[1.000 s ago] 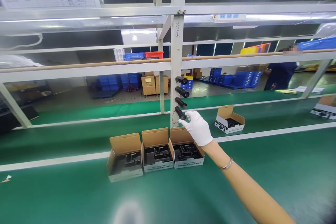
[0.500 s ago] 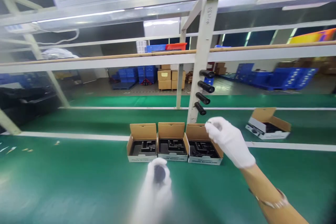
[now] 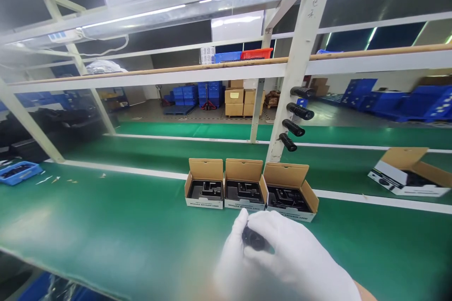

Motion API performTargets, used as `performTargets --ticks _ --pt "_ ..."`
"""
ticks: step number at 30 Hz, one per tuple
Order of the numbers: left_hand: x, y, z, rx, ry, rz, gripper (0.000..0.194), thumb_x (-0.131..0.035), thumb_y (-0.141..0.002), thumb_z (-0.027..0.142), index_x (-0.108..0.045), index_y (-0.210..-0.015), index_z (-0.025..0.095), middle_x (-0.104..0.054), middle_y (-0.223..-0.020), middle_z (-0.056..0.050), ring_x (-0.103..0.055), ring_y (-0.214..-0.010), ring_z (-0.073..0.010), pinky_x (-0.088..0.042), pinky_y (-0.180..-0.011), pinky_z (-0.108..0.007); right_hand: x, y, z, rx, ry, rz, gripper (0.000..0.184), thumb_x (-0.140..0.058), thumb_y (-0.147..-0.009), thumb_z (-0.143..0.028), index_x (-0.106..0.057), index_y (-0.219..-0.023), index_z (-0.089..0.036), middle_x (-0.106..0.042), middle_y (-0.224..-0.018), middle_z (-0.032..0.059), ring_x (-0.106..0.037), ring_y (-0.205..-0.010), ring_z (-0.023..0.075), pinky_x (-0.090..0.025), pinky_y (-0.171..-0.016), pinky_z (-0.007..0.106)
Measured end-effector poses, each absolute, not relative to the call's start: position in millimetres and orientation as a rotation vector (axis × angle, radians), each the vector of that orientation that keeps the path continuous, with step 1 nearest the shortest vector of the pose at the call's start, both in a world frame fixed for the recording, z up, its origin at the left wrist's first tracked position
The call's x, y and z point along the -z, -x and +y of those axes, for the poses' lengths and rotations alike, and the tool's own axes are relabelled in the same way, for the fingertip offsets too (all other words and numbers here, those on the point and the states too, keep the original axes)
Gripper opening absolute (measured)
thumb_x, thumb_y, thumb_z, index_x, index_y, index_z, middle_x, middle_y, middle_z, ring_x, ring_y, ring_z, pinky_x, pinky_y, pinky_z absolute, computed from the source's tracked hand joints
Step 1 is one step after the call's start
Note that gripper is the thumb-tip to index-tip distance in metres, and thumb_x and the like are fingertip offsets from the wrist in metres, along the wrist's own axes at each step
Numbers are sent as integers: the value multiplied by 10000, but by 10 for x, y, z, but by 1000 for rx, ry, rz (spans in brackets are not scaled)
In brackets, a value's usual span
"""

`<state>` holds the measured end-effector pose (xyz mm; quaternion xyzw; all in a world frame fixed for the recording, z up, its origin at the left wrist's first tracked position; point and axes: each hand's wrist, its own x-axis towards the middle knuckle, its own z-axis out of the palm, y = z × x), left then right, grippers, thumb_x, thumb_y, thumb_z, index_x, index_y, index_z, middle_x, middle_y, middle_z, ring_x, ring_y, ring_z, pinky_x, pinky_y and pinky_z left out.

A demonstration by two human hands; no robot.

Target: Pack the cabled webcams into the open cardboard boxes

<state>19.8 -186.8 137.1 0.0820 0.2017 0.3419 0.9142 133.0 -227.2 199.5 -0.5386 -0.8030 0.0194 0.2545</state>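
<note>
Both gloved hands meet low in the head view over the green belt [image 3: 106,225]. My left hand [image 3: 231,263] and my right hand [image 3: 300,258] close together around a small black cylindrical part [image 3: 254,240], only partly visible between the fingers. Just beyond them stand three open cardboard boxes in a row: the left box [image 3: 205,188], the middle box [image 3: 244,189] and the right box [image 3: 291,193], each with a black insert. Several black cylindrical parts [image 3: 298,113] stick out from the white frame post [image 3: 300,56] above the boxes.
Another open box [image 3: 406,176] lies on the far right of the belt. A blue tray [image 3: 16,171] sits at the left edge. White shelf rails [image 3: 176,75] cross overhead. Blue crates and cardboard cartons [image 3: 235,101] stand on the floor behind.
My right hand drew back from the post's black parts and came down to meet my left hand, which rose into view holding a black part. The view swung left.
</note>
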Motion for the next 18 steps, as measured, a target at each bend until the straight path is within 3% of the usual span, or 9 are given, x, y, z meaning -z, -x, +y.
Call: performTargets --ticks 2,4,7,10,15,18 --pt "-1417 -161 -1888 -687 -233 462 356 -677 -809 501 -604 -799 152 -475 -557 54 -465 -465 -60 -407 -467 -170 -1960 -1350 -2274 -81 1445 -2207 30 -621 -818 -259 -610 -833 -283 -633 -771 3 -547 -636 183 -431 -545 293" --pt "-1432 -134 -1921 -766 -363 498 367 -657 -819 515 -629 -870 153 -516 -586 39 -498 -501 -80 -425 -494 -187 -1935 -1359 -2269 -113 1434 -2233 66 -616 -819 -226 -600 -843 -285 -637 -800 -1 -555 -670 187 -440 -563 294" --pt "-1414 -115 -2013 -1002 -697 595 464 -640 -843 474 -595 -1200 180 -665 -818 -43 -632 -782 -172 -497 -707 -250 -1919 -1344 -2240 54 1449 -2263 85 -607 -797 -194 -592 -838 -267 -630 -776 14 -536 -654 210 -424 -551 325" --pt "-1428 -75 -2091 -1221 -984 692 715 -668 -809 509 -446 -1408 187 -676 -1021 -102 -617 -993 -233 -470 -856 -276 -1944 -1328 -2207 184 1433 -2253 128 -585 -795 -174 -616 -883 -263 -621 -722 13 -509 -603 209 -392 -524 335" --pt "-1471 205 -1883 -1217 -1165 665 701 -319 -913 664 -358 -1455 221 -598 -1057 -87 -587 -851 -187 -480 -816 -316 -2057 -1412 -2221 40 1294 -2131 330 -686 -786 -233 -607 -1100 -298 -684 -976 4 -622 -824 187 -501 -706 304" --pt "-1183 345 -1603 -1051 -1123 674 716 -271 -915 681 -381 -1427 193 -588 -1073 -96 -593 -886 -193 -461 -890 -363 -2082 -1458 -2261 127 1235 -2110 437 -711 -735 -184 -585 -1143 -274 -676 -1016 19 -633 -893 191 -524 -767 305"
